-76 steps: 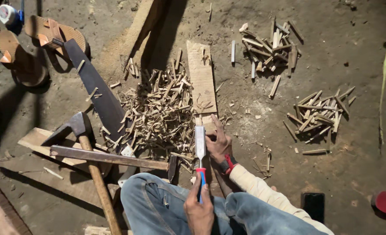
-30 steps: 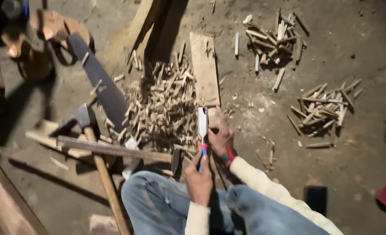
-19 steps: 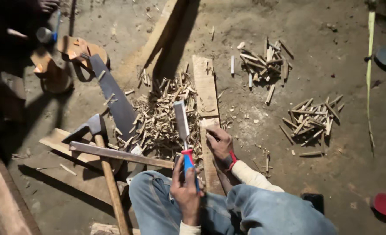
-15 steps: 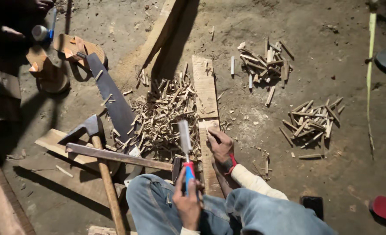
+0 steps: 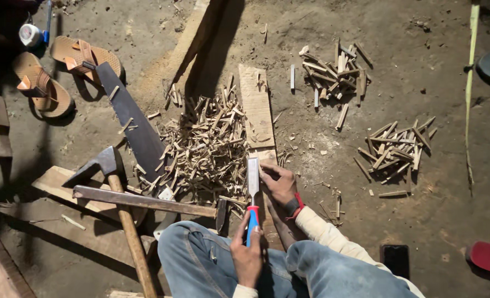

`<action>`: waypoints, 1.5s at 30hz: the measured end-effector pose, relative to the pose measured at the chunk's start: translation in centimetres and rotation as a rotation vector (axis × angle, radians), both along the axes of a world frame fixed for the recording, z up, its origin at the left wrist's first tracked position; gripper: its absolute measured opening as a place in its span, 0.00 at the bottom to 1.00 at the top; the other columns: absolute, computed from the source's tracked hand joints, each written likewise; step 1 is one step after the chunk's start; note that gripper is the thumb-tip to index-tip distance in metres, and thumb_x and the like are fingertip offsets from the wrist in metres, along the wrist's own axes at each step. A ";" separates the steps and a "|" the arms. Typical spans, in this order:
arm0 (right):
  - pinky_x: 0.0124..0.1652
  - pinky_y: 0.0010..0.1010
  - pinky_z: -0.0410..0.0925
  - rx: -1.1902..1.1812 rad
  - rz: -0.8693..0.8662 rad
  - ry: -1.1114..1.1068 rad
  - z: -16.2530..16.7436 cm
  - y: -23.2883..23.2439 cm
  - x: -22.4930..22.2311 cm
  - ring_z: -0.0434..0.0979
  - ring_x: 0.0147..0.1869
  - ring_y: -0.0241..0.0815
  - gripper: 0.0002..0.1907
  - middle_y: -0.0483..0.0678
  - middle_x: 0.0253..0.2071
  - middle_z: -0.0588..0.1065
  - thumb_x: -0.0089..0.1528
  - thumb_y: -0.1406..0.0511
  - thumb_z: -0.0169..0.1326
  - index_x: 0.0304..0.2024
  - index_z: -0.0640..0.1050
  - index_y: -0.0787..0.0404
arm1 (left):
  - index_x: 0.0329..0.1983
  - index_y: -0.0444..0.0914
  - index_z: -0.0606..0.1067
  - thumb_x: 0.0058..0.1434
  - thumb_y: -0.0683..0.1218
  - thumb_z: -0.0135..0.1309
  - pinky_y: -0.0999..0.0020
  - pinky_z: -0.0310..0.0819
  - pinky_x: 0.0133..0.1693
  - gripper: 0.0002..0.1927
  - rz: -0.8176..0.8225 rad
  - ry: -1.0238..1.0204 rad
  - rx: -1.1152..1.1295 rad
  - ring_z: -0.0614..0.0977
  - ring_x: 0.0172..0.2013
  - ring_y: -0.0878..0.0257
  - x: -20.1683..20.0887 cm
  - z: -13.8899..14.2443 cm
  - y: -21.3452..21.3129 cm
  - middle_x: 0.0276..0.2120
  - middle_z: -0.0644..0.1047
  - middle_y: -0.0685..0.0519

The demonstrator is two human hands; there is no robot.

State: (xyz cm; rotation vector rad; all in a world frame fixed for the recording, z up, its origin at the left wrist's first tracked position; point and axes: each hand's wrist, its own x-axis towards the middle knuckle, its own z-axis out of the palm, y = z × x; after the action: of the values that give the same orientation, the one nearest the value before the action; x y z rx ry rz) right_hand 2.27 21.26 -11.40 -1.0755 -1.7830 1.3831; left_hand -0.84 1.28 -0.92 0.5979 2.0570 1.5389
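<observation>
My left hand (image 5: 249, 253) grips the red and blue handle of a chisel (image 5: 252, 182), whose flat blade points away from me. My right hand (image 5: 278, 185), with a red band and a watch at the wrist, rests beside the blade tip and pinches a small piece of wood on the near end of a short plank (image 5: 256, 110). I sit on the ground in jeans, with my knees on either side of the chisel. A heap of wood shavings (image 5: 206, 149) lies just left of the plank.
Two piles of cut sticks (image 5: 338, 77) (image 5: 399, 149) lie to the right. At the left are a handsaw (image 5: 134, 127), an adze-like hammer (image 5: 108, 165), a board (image 5: 57, 185) and sandals (image 5: 85, 55). A long beam (image 5: 200, 38) lies beyond the plank, and a phone (image 5: 394, 259) near my right knee.
The chisel shifted left and was raised, then came back down beside my right hand at the plank's near end. My right hand stayed on the wood.
</observation>
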 end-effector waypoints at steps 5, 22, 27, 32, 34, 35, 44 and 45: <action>0.47 0.26 0.76 -0.184 -0.008 0.109 -0.2 0.2 -0.3 0.83 0.48 0.35 0.21 0.49 0.47 0.80 0.58 0.71 0.61 0.55 0.76 0.62 | 0.65 0.38 0.73 0.62 0.42 0.53 0.67 0.78 0.43 0.25 0.011 -0.202 -0.120 0.82 0.38 0.63 0.9 0.2 -0.8 0.44 0.85 0.46; 0.42 0.28 0.77 -0.225 -0.105 -0.005 -0.1 0.5 -1.2 0.84 0.45 0.37 0.24 0.46 0.51 0.74 0.57 0.73 0.60 0.54 0.68 0.60 | 0.59 0.33 0.76 0.65 0.43 0.52 0.65 0.75 0.52 0.20 0.089 -0.054 -0.123 0.85 0.50 0.57 0.6 0.3 3.5 0.51 0.83 0.41; 0.42 0.29 0.76 -0.204 -0.062 0.058 0.0 0.5 -0.8 0.82 0.45 0.37 0.24 0.46 0.51 0.73 0.56 0.75 0.60 0.52 0.68 0.61 | 0.60 0.33 0.75 0.64 0.43 0.52 0.65 0.75 0.52 0.21 0.036 -0.082 -0.121 0.86 0.50 0.57 -1.1 1.2 4.2 0.52 0.83 0.41; 0.43 0.28 0.75 -0.157 -0.074 0.032 1.0 0.6 -1.2 0.82 0.46 0.36 0.22 0.46 0.49 0.74 0.57 0.75 0.60 0.52 0.69 0.61 | 0.62 0.37 0.75 0.63 0.44 0.53 0.65 0.75 0.50 0.22 0.036 -0.094 -0.226 0.85 0.50 0.57 0.9 2.3 1.8 0.49 0.83 0.42; 0.44 0.27 0.75 -0.206 -0.094 0.018 1.2 0.5 -1.2 0.82 0.46 0.36 0.20 0.45 0.49 0.75 0.58 0.74 0.60 0.51 0.70 0.61 | 0.62 0.39 0.76 0.63 0.45 0.54 0.64 0.77 0.47 0.23 0.060 -0.181 -0.297 0.85 0.46 0.55 1.5 2.3 1.5 0.45 0.84 0.41; 0.43 0.26 0.76 -0.219 -0.096 0.022 1.2 0.3 -1.2 0.82 0.46 0.36 0.21 0.45 0.49 0.75 0.57 0.74 0.59 0.51 0.69 0.61 | 0.63 0.40 0.76 0.64 0.46 0.52 0.63 0.78 0.45 0.23 0.074 -0.260 -0.302 0.85 0.42 0.52 1.6 2.3 1.5 0.42 0.85 0.40; 0.44 0.27 0.73 -0.106 -0.093 0.099 0.9 0.5 -1.7 0.80 0.47 0.37 0.19 0.46 0.46 0.76 0.57 0.76 0.56 0.50 0.72 0.62 | 0.58 0.37 0.78 0.64 0.46 0.54 0.66 0.77 0.44 0.20 0.113 -0.157 -0.271 0.87 0.40 0.57 1.4 0.4 3.5 0.44 0.85 0.42; 0.45 0.28 0.73 0.033 -0.118 0.050 1.2 0.6 -1.8 0.79 0.48 0.39 0.19 0.47 0.46 0.76 0.56 0.77 0.55 0.50 0.73 0.63 | 0.58 0.37 0.79 0.65 0.46 0.53 0.66 0.77 0.44 0.19 0.114 -0.158 -0.276 0.87 0.38 0.56 0.8 -0.2 4.5 0.44 0.85 0.42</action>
State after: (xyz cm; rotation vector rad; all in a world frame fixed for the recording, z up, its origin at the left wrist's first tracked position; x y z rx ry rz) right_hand 0.48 21.90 -10.20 -1.1010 -1.6739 1.2940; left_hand -0.01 5.76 -1.10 0.2517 2.1601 1.2850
